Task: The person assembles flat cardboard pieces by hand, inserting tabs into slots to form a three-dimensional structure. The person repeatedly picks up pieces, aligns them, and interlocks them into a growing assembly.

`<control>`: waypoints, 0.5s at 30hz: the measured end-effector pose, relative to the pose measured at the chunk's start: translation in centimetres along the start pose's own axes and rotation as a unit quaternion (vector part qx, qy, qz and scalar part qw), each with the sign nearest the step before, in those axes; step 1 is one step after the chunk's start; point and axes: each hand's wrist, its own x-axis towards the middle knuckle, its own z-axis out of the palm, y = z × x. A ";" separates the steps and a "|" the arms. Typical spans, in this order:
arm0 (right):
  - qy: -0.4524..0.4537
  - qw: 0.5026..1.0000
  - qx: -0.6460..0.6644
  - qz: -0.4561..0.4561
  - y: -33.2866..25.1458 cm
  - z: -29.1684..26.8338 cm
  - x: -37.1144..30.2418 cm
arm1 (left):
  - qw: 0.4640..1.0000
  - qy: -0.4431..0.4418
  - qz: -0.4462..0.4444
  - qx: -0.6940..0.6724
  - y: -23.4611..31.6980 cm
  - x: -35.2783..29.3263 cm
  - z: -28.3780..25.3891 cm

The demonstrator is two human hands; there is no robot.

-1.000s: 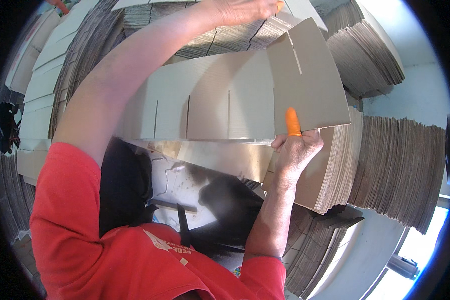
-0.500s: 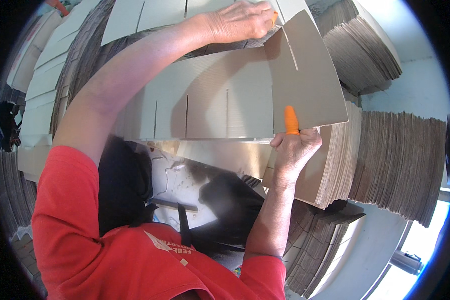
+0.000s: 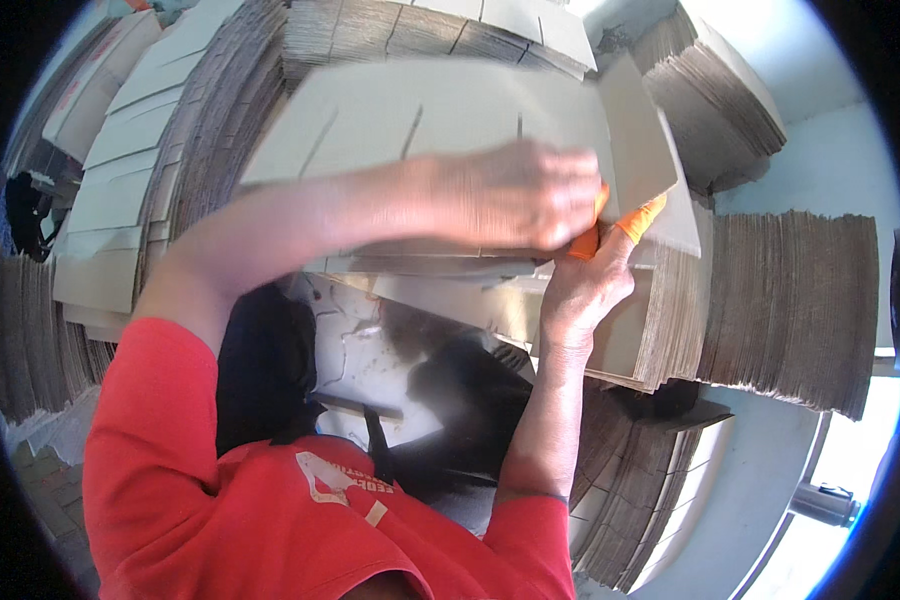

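Note:
A pale slotted cardboard sheet [image 3: 370, 110] lies across the space before me, its right end panel [image 3: 635, 135] tilted up from the rest. My left hand [image 3: 530, 195] reaches over the sheet to its right part, close to my right hand. Motion smears it; its fingers look curled, and what they hold cannot be made out. At the sheet's near right corner, my right hand [image 3: 590, 285] grips the edge, thumb up along the cardboard. An orange finger cover [image 3: 642, 218] sits on that thumb; another orange cover [image 3: 587, 240] shows at my left fingertips.
Stacked slotted cardboard [image 3: 430, 35] stands behind the sheet, with more stacks [image 3: 160, 140] along the left. Thick cardboard piles [image 3: 790, 310] rise at the right, another [image 3: 710, 90] at the far right. Below right lies a further stack [image 3: 630, 490], beside a bright opening.
My left hand has swung from the sheet's far edge down toward me, beside my right hand. The right end panel is tilted differently, and the stack behind shows more.

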 end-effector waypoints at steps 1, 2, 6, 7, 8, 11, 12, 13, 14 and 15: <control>-0.017 0.999 -0.029 -0.013 -0.4 -0.5 0.2 | 1.000 -0.019 -0.009 -0.017 1.3 0.2 -0.8; -0.034 0.998 -0.054 -0.028 -0.6 -1.1 0.4 | 0.998 -0.005 -0.044 -0.051 1.8 0.4 -1.6; -0.138 0.983 -0.105 -0.060 -3.1 -2.1 3.9 | 0.972 -0.144 -0.175 -0.061 -0.5 1.3 -4.3; -0.145 0.978 -0.117 -0.093 -3.9 -1.9 5.2 | 0.957 -0.209 -0.198 -0.032 -1.6 1.7 -4.8; -0.167 0.975 -0.105 -0.104 -4.6 -1.3 6.6 | 0.941 -0.237 -0.241 -0.034 -2.5 2.0 -6.1; -0.221 0.951 -0.072 -0.206 -2.8 3.1 11.7 | 0.931 -0.181 -0.315 -0.038 -4.3 1.0 -7.7; -0.294 0.938 -0.072 -0.171 -2.7 4.2 12.7 | 0.921 -0.175 -0.348 -0.032 -4.8 0.7 -7.8; -0.364 0.919 -0.070 -0.136 -2.6 5.2 13.3 | 0.930 -0.153 -0.332 -0.022 -5.5 -0.7 -7.1; -0.424 0.899 -0.087 -0.064 -1.8 6.9 13.7 | 0.915 -0.188 -0.356 -0.020 -5.1 -0.8 -7.5; -0.479 0.872 -0.103 0.010 -0.3 8.5 13.4 | 0.900 -0.220 -0.376 -0.018 -4.6 -0.7 -7.8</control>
